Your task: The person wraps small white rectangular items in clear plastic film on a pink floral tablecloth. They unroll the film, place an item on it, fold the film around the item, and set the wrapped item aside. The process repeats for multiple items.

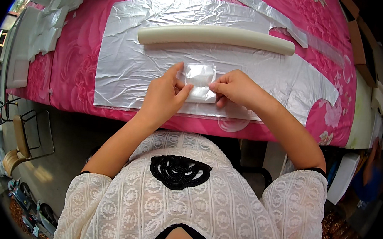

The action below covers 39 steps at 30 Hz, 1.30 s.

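A small square silvery-white packet (199, 93) is held just above the near part of a crinkled silver sheet (123, 68). My left hand (163, 93) has its thumb on the packet's lower left edge, with the fingers curled behind that side. At the right edge, my right hand (236, 89) pinches the packet between thumb and fingers. Both hands are closed on it, one on each side. Beyond the packet, a long cream-coloured roll (217, 36) lies crosswise on the sheet, apart from my hands.
A pink flowered cloth (75, 70) covers the table. Stacked white packets (49, 29) stand along its left side. A loose silver strip (277, 20) lies at the far right, near a cardboard box (361, 52). A chair (20, 138) stands on the floor at left.
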Each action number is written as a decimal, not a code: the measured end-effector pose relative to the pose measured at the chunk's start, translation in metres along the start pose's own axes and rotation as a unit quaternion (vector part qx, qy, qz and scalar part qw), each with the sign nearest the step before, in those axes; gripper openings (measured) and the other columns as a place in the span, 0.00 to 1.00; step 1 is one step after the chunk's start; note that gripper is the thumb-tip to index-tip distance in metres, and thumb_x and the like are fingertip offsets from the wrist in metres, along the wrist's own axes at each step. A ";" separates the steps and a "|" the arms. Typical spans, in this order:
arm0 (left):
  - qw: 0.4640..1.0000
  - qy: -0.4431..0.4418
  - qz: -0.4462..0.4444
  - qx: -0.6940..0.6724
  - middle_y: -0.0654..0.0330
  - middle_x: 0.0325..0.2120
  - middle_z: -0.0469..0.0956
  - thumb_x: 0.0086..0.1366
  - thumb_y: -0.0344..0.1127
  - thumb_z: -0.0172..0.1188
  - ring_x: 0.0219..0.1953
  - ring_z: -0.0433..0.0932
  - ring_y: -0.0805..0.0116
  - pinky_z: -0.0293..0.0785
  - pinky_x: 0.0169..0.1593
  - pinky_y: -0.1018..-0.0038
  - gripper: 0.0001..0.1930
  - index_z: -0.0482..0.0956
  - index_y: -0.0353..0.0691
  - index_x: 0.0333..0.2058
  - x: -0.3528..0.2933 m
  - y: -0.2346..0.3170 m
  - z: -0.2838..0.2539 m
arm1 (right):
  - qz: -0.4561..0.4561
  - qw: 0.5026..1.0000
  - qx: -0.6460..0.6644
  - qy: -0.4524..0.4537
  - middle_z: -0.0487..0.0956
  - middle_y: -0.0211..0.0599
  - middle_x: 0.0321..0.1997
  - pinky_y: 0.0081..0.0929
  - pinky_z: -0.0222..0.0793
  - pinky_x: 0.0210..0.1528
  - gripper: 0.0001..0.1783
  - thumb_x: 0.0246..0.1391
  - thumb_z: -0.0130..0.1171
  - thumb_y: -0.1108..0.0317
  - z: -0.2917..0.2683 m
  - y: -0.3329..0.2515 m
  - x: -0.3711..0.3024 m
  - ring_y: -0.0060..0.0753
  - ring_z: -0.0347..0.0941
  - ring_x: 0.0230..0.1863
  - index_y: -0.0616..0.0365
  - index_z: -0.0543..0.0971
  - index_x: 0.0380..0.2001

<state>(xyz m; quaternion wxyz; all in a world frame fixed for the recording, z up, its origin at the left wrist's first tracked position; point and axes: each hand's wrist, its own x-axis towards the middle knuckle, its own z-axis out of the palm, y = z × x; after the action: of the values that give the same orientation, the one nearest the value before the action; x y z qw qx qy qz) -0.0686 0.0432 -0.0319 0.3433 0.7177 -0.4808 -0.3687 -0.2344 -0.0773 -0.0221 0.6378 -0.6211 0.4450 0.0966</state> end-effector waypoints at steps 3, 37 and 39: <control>0.991 0.021 0.088 0.099 0.52 0.42 0.74 0.56 0.28 0.59 0.35 0.76 0.66 0.71 0.40 0.73 0.28 0.62 0.31 0.55 -0.002 0.006 -0.003 | 0.032 0.999 -0.016 -0.002 0.77 0.33 0.18 0.17 0.63 0.20 0.15 0.53 0.55 0.62 -0.003 -0.013 -0.003 0.20 0.74 0.18 0.62 0.78 0.20; 0.929 -0.145 -0.176 -0.292 0.53 0.39 0.78 0.63 0.30 0.53 0.39 0.78 0.69 0.74 0.45 0.77 0.14 0.71 0.31 0.47 -0.103 -0.060 -0.054 | -0.366 0.818 -0.413 0.164 0.45 0.55 0.68 0.42 0.32 0.68 0.41 0.57 0.42 0.45 0.082 0.008 0.016 0.50 0.38 0.70 0.67 0.51 0.62; 0.885 -0.126 -0.278 -0.350 0.52 0.40 0.77 0.63 0.32 0.53 0.40 0.78 0.68 0.75 0.44 0.76 0.15 0.71 0.30 0.46 -0.114 -0.069 -0.058 | -0.374 0.833 -0.388 0.128 0.44 0.55 0.68 0.42 0.31 0.68 0.41 0.57 0.41 0.44 0.110 0.001 0.013 0.50 0.36 0.70 0.67 0.51 0.62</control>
<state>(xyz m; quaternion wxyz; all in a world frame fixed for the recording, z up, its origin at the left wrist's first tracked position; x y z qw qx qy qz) -0.0190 0.1791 -0.0389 0.3920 0.6024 -0.1402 -0.6810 -0.1779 0.0140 -0.0503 0.2694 -0.9434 0.1825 -0.0649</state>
